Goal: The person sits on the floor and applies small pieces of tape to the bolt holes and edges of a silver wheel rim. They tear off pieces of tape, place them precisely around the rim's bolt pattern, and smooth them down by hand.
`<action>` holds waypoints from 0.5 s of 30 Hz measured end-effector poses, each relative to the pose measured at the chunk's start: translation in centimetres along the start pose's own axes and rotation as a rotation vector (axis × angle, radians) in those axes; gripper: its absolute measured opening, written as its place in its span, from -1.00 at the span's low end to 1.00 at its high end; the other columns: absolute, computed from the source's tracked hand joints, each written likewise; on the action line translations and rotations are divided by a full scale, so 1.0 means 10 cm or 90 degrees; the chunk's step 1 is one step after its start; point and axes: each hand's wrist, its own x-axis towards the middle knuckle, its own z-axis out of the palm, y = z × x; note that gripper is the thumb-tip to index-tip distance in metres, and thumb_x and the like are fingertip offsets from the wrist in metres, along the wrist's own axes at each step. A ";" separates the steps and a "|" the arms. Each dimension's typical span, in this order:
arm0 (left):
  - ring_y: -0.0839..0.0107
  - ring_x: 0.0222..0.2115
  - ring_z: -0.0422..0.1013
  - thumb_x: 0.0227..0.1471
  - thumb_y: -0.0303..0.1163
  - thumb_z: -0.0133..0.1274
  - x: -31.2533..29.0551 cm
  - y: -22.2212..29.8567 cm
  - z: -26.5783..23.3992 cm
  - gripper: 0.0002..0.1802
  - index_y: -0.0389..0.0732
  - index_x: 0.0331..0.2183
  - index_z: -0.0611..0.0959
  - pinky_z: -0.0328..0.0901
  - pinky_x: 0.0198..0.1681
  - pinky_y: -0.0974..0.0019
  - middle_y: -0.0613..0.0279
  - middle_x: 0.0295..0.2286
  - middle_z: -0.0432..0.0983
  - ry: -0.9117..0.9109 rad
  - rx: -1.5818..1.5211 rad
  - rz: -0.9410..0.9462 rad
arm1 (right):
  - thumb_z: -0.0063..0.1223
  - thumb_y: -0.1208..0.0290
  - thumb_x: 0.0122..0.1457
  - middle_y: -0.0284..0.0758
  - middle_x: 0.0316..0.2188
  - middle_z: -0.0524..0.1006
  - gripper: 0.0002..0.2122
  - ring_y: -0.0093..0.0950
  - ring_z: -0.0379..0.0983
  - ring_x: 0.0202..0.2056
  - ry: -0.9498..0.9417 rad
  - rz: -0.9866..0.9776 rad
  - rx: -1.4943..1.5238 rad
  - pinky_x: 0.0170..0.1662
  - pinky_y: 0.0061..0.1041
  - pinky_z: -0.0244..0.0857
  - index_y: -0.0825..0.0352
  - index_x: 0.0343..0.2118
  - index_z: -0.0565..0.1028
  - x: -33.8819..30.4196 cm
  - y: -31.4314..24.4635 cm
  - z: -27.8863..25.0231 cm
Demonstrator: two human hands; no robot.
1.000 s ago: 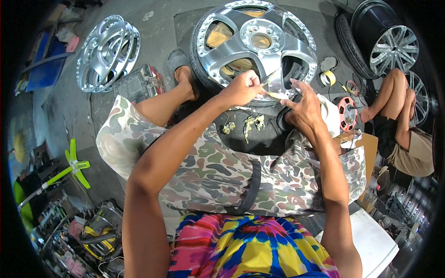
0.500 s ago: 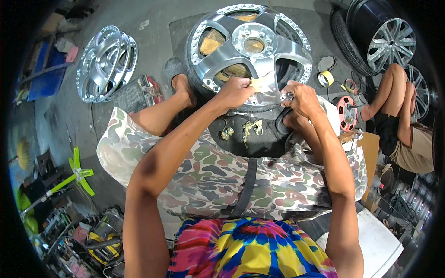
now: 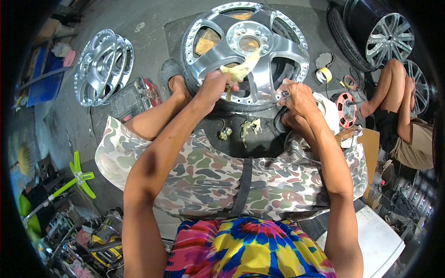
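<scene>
At the far left, two polished silver alloy wheel rims (image 3: 99, 65) lie stacked on the grey concrete floor (image 3: 148, 18). Just right of them lies a small red and grey box-like tool (image 3: 134, 95), near the person's bare foot.

The left hand (image 3: 214, 86) is closed around a strip of pale yellow masking tape (image 3: 241, 70). The fingers are curled tight on the lower end of the strip, and the free end stands up over a spoke of the large silver five-spoke alloy wheel (image 3: 245, 48). This wheel rests on a dark mat (image 3: 259, 139) in front of the person's knees, at the upper middle of the view.

The right hand (image 3: 296, 98) is at the lower right rim of the same wheel. Its fingers are closed on a small metal tool (image 3: 281, 95), which touches the rim edge.

On the mat under the hands lie small crumpled pieces of yellow tape (image 3: 250, 127). Further right, a yellow tape roll (image 3: 324, 74) lies on the floor.
</scene>
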 end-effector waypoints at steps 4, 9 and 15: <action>0.46 -0.25 0.55 0.29 -0.48 -0.13 -0.09 -0.08 -0.27 -0.69 -0.31 -0.10 0.68 0.38 0.01 0.30 0.24 -0.27 0.65 -0.007 -0.049 0.012 | 0.53 0.30 -0.09 -0.28 -0.25 0.61 -0.65 -0.08 0.63 -0.17 0.015 0.000 0.000 -0.11 -0.11 0.47 0.24 -0.21 0.69 0.01 0.07 0.07; 0.53 -0.26 0.56 0.40 -0.40 -0.11 -0.37 0.14 -0.23 -0.75 -0.23 -0.21 0.66 0.40 -0.06 0.37 0.24 -0.28 0.65 0.023 -0.038 0.022 | 0.56 0.24 -0.10 -0.22 0.12 0.64 -0.56 -0.07 0.65 -0.04 -0.057 0.051 0.011 0.01 -0.05 0.49 0.17 -0.10 0.72 0.06 0.12 0.05; 0.51 -0.38 0.49 0.20 -0.48 -0.07 -0.46 0.29 -0.42 -0.79 -0.26 -0.23 0.67 0.40 -0.35 0.34 0.27 -0.38 0.58 0.073 -0.046 -0.011 | 0.54 0.20 -0.06 -0.29 -0.19 0.66 -0.62 -0.04 0.62 -0.15 0.021 0.018 -0.007 -0.10 -0.11 0.47 0.19 -0.16 0.71 0.00 0.17 0.07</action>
